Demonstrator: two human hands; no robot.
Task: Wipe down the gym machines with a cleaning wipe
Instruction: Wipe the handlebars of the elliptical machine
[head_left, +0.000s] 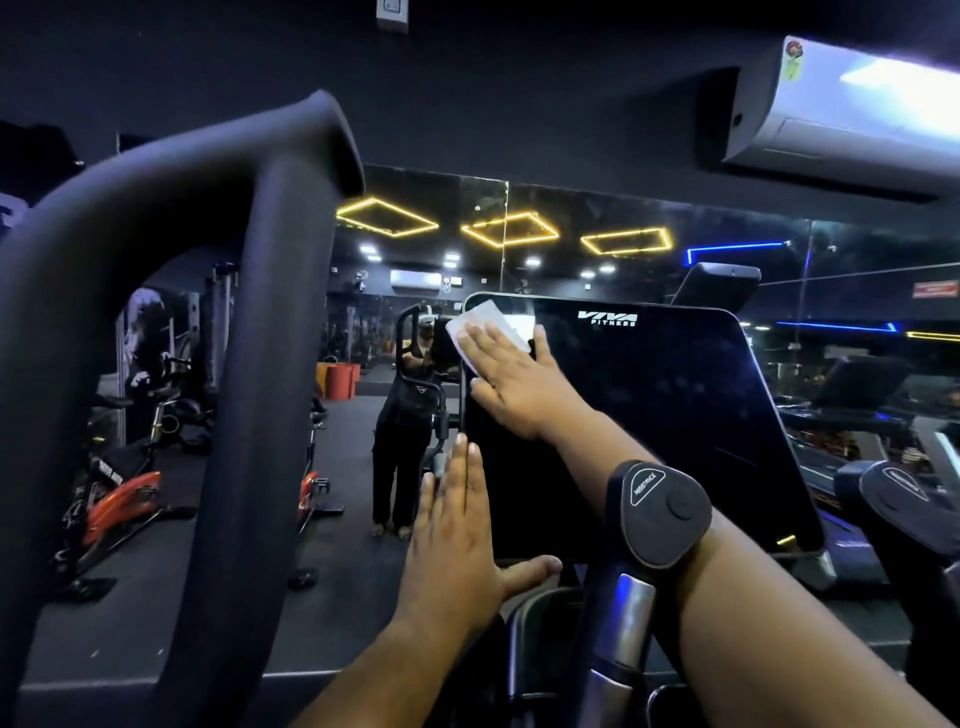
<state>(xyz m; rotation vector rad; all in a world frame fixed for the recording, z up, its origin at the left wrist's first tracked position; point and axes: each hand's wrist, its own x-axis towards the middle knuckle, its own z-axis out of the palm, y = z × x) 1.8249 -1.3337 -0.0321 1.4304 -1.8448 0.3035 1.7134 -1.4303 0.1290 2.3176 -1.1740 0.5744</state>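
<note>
Right hand lies flat, fingers straight, pressing the white cleaning wipe against the upper left corner of the dark console screen marked VIVA FITNESS; left hand is wide and flat too, fingers up along the screen's left edge, thumb under its lower edge; a resistance knob sits in front of the right forearm; a big black handlebar looms at left.

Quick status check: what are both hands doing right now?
Right hand flat, pressing white wipe on black console screen, top-left corner. Left hand open, bracing screen's left edge. Nothing in the way.
</note>
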